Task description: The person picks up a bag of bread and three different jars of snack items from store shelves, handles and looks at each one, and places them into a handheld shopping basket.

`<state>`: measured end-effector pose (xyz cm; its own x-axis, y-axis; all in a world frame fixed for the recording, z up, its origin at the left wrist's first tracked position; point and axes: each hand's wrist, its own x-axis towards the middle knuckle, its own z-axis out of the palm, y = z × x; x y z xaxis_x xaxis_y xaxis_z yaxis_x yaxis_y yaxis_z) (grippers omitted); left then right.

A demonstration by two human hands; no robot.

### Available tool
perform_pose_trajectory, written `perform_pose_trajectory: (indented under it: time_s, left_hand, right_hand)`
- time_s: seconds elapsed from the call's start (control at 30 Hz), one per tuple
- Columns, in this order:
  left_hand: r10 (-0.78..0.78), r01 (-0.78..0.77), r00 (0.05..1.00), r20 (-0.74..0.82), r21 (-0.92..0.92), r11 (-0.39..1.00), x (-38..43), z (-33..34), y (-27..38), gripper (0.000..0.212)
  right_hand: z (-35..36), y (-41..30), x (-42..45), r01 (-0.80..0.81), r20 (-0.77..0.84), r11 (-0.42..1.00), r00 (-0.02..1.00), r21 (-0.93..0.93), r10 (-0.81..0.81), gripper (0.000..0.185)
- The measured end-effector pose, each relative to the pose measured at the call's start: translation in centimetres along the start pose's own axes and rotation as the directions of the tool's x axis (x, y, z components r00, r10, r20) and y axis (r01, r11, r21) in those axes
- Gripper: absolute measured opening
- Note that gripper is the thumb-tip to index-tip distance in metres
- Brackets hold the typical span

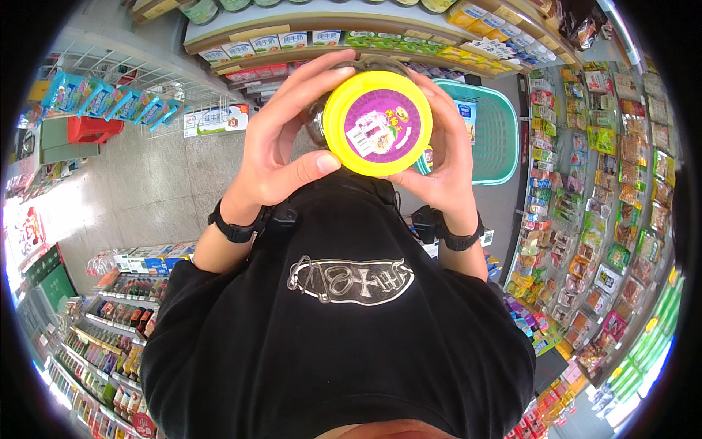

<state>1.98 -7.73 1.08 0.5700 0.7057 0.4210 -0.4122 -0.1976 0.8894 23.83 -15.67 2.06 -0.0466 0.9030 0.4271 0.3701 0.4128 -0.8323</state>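
Observation:
Between both hands I hold a plastic jar with a yellow lid [335, 122], its round purple label [403, 144] facing up at the camera. The label bears writing and a printed code. My left hand [279, 129] wraps the jar's left side, thumb along the lid's lower edge. On the opposite side, my right hand [447, 145] grips it with the fingers around the back. The dark, clear body of the jar [316, 122] shows only in part behind the lid; its contents cannot be made out.
A turquoise plastic basket [496, 134] with packaged goods inside is at the right, beyond my right hand. Ahead, a shelf [329, 24] carries milk cartons. Hanging snack packets [598, 192] line the right wall. Blue packets [98, 96] hang from a wire rack at left above the tiled floor [159, 170].

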Motion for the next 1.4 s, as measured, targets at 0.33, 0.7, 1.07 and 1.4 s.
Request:
perform_pose_trajectory:
  time_s: [0.33,0.7,1.07,1.4]
  left_hand:
    - [-0.041,0.041,0.999,0.008,-0.036,0.999,-0.3,0.0,0.1,0.071]
    - [-0.09,0.096,0.993,0.072,-0.086,0.992,-0.4,-0.1,-0.5,0.069]
    - [-0.12,0.121,0.993,0.02,-0.068,0.99,-1.5,-0.6,-0.3,0.067]
    - [-0.126,0.126,0.992,-0.009,-0.038,0.991,-1.8,-1.0,-0.1,0.067]
  right_hand:
    - [0.7,-0.2,-0.8,0.016,-0.035,0.999,0.999,-0.045,-0.017,0.082]
    - [0.9,-0.5,-2.0,-0.048,-0.051,0.995,0.998,-0.083,0.044,0.084]
    - [2.4,-0.2,-2.4,-0.124,-0.032,0.992,0.992,-0.03,0.123,0.084]
    - [3.2,0.3,-2.3,-0.112,-0.041,0.994,0.993,0.02,0.113,0.086]
